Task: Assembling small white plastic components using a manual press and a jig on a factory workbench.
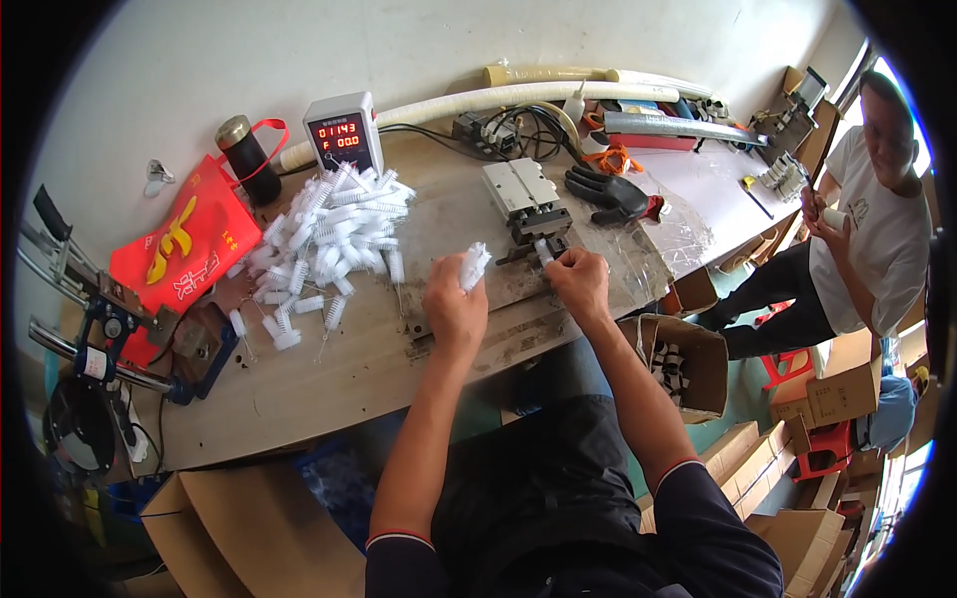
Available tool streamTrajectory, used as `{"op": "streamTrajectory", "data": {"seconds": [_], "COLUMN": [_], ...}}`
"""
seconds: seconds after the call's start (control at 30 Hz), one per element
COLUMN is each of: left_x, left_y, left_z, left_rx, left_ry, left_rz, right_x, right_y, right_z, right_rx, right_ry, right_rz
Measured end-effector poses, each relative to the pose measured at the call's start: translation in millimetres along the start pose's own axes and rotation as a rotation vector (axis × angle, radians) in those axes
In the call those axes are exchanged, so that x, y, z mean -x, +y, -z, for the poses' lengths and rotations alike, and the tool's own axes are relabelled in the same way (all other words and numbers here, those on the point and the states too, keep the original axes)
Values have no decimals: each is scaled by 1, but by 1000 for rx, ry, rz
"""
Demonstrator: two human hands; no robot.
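The right hand is sitting nearer the metal fixture, its grip pinching a white piece angled toward eleven o'clock; the left hand is holding white bristles.

A plain off-white wall runs behind a wooden workbench, whose worn top is marked with dark stains. Past the bench's right end, a pale, glossy tabletop continues along the same wall. The floor at the right is green, with red plastic stools standing on it. Bright, white daylight enters at the far right through a window.
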State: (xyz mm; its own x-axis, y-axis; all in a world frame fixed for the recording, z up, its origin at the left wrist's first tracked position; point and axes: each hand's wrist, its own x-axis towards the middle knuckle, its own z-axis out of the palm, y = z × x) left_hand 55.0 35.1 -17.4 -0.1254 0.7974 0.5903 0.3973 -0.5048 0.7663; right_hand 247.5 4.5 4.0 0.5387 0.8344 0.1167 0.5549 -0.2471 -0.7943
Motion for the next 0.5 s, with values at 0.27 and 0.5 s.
{"op": "streamTrajectory", "data": {"seconds": [0.27, 0.5], "left_x": [-1, 0], "left_y": [3, 4], "left_z": [-2, -4], "left_rx": [-22, -101], "left_ry": [-34, -104], "left_rz": [-9, -49], "right_x": [-1, 7], "right_y": [-2, 9], "right_z": [2, 0], "right_rx": [-20, -115], "right_ry": [32, 101], "right_rz": [-4, 82]}}
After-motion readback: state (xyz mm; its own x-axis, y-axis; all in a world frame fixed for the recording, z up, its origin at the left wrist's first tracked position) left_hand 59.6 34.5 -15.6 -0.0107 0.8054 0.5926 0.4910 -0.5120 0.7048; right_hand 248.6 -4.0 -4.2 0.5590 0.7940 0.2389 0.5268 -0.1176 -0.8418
